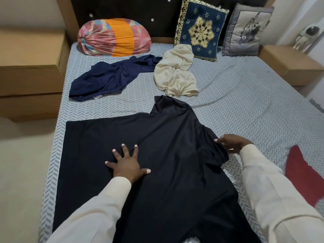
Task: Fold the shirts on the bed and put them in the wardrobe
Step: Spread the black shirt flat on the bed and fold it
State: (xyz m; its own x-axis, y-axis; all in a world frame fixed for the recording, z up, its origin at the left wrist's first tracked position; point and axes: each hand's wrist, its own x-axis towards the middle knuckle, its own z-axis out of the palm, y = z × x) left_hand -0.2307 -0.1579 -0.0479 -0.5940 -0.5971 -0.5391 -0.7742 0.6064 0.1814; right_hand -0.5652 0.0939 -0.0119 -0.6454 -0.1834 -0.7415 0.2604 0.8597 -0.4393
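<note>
A black shirt (166,137) lies spread flat on the bed (245,106) in front of me, collar toward the headboard. My left hand (127,163) presses flat on its middle with fingers spread. My right hand (231,142) pinches the shirt's right sleeve, which is folded inward over the body. Farther back lie a crumpled navy shirt (112,78) and a crumpled cream shirt (175,72). A red garment (303,174) shows at the right edge of the bed.
A round pink and orange bolster (114,36), a blue embroidered cushion (201,28) and a grey cushion (247,30) lean on the dark headboard. Brown bedside units stand at left (29,67) and right (289,64). Beige floor lies to the left.
</note>
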